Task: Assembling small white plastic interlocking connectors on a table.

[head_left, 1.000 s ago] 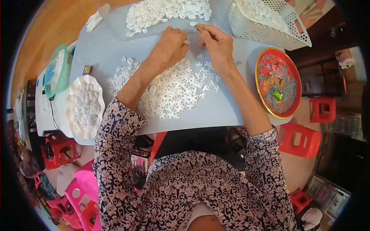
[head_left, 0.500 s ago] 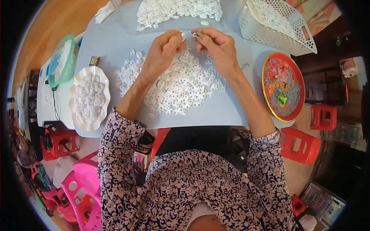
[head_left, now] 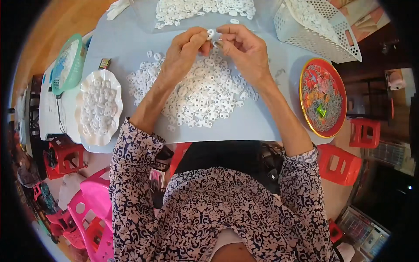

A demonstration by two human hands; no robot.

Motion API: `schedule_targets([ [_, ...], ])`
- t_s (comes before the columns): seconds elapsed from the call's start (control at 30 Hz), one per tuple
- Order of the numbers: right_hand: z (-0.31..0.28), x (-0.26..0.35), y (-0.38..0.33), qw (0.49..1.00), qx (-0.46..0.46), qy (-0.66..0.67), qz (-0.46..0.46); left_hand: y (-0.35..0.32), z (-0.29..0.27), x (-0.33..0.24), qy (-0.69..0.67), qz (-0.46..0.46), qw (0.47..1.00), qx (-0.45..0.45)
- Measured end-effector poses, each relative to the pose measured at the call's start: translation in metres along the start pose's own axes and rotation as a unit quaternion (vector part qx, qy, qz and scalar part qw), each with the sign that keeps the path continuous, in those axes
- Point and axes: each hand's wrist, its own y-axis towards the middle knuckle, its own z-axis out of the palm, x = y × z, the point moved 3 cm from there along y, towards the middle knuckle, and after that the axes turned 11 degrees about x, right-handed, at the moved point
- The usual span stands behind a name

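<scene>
The grey table carries a spread of small white plastic rings at its centre. A white perforated basket stands far right, a red patterned tray right, and a white scalloped dish of rings left. The left hand and right hand meet above the far edge of the spread, fingertips pinched together on one white ring (held clear of the table).

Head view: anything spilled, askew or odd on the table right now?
Nothing stands out. Both hands pinch one small white ring above the loose ring pile; scalloped dish and red plate sit flat.
</scene>
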Motion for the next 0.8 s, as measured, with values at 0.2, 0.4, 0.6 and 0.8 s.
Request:
schedule_targets([
  [0.2, 0.0, -0.001, -0.001, 1.0, 0.007, -0.017, 0.002, -0.001, 0.005, -0.007, 0.059, -0.012, 0.998, 0.023],
  [0.4, 0.002, -0.004, 0.0, 0.999, 0.015, -0.034, -0.001, 0.002, -0.001, -0.004, 0.135, 0.018, 0.99, 0.034],
  [0.6, 0.003, -0.008, 0.0, 0.999, -0.003, -0.035, -0.023, 0.004, 0.0, -0.009, 0.201, 0.006, 0.977, 0.07],
  [0.8, 0.005, -0.004, -0.002, 0.999, -0.018, -0.008, -0.05, 0.0, 0.008, -0.011, 0.108, -0.045, 0.992, 0.037],
])
